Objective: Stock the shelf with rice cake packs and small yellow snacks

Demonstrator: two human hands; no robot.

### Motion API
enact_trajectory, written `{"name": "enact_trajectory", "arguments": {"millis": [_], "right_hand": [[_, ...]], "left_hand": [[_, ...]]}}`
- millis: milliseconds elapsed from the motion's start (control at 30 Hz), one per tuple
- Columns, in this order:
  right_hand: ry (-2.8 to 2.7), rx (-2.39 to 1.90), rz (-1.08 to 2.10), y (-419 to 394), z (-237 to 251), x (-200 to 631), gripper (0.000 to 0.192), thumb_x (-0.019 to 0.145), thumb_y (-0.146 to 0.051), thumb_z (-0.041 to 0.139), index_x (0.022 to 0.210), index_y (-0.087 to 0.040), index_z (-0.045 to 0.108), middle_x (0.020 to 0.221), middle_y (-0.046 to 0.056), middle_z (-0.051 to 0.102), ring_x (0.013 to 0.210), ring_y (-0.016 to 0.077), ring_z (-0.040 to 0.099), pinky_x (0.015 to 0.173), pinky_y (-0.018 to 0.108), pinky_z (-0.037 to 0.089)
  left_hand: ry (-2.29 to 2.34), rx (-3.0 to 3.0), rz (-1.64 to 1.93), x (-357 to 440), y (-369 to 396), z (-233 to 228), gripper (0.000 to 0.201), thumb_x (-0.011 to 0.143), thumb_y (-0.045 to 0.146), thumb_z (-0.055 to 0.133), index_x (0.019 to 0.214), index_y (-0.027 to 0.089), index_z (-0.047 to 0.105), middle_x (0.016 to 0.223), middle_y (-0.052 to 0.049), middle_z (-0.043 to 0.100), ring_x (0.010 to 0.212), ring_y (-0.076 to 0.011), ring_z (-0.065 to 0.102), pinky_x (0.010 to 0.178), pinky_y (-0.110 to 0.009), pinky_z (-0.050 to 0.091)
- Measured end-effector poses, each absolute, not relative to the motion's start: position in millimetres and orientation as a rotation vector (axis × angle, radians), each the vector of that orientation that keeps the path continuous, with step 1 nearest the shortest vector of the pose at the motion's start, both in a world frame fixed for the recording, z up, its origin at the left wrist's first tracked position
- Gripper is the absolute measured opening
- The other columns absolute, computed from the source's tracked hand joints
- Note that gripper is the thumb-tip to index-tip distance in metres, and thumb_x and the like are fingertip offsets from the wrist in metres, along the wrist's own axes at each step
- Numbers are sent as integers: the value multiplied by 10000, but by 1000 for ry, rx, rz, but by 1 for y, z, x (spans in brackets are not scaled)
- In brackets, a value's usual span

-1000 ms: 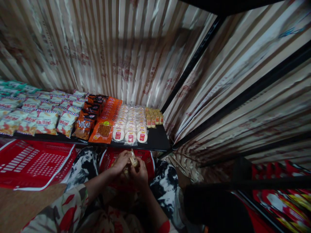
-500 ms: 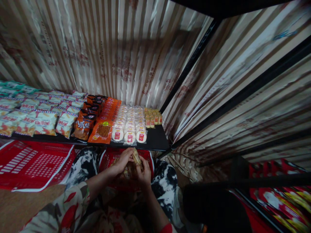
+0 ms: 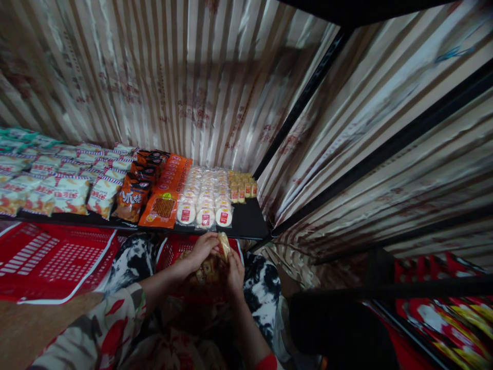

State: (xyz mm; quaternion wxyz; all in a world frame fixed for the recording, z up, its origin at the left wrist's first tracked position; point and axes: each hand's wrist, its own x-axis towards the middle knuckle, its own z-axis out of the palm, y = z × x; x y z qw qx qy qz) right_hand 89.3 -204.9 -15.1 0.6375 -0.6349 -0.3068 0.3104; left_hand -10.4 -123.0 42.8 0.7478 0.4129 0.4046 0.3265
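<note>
Between my two hands is a small wrapped snack (image 3: pixel 224 243) in clear, yellowish packaging, tilted over the basket. My right hand (image 3: pixel 234 270) is closed on its lower end. On the other side, the fingers of my left hand (image 3: pixel 205 248) are bent against it, closed at its edge. Beneath them a red basket (image 3: pixel 163 253) stands between my knees, with several brownish wrapped snacks (image 3: pixel 206 272) inside. Straight ahead on the black shelf (image 3: pixel 250 218) are small yellow packets with red labels (image 3: pixel 242 192), beside rows of round white wrapped cakes (image 3: pixel 205 217).
Orange snack bags (image 3: pixel 159 205) and many white chip bags (image 3: pixel 71 194) fill the shelf's left part. Another red basket (image 3: pixel 57 257) stands at left. A black metal post (image 3: pixel 300 110) rises at the shelf's right end. Red and yellow packs (image 3: pixel 442 308) lie lower right.
The wrapped snack and my right hand have shifted slightly to the right. My left hand has followed a little, and more of the snacks in the basket show.
</note>
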Motion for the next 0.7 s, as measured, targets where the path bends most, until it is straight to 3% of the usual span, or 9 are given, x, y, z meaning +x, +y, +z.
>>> {"name": "enact_trajectory", "arguments": {"millis": [200, 433, 533, 700], "right_hand": [[-415, -1386, 942, -201, -7, 91, 477, 709, -543, 577, 985, -160, 638, 860, 79, 716, 726, 210, 676, 583, 286, 534], [-328, -1397, 979, -198, 5, 94, 569, 618, -606, 617, 977, -166, 581, 712, 40, 695, 450, 138, 574, 362, 216, 373], [-323, -1378, 988, -198, 4, 96, 556, 637, -585, 608, 1016, -185, 536, 693, 25, 690, 405, 128, 544, 336, 205, 317], [-317, -1369, 953, -197, -1, 103, 496, 650, -545, 609, 993, -197, 521, 726, 19, 694, 416, 130, 557, 366, 222, 365]], "left_hand": [[908, 942, 703, -7, -122, 41, 214, 687, 228, 646, 882, 149, 606, 714, 8, 609, 636, -101, 563, 616, -217, 436], [907, 981, 717, 5, -121, 42, 230, 701, 230, 648, 905, 145, 583, 757, -3, 602, 675, -111, 570, 606, -214, 436], [941, 1002, 729, 12, -121, 38, 197, 720, 195, 618, 903, 143, 566, 748, -3, 586, 675, -113, 563, 590, -210, 436], [948, 1059, 694, 20, -119, 40, 200, 740, 164, 606, 931, 150, 551, 792, -13, 609, 687, -114, 581, 580, -201, 435]]}}
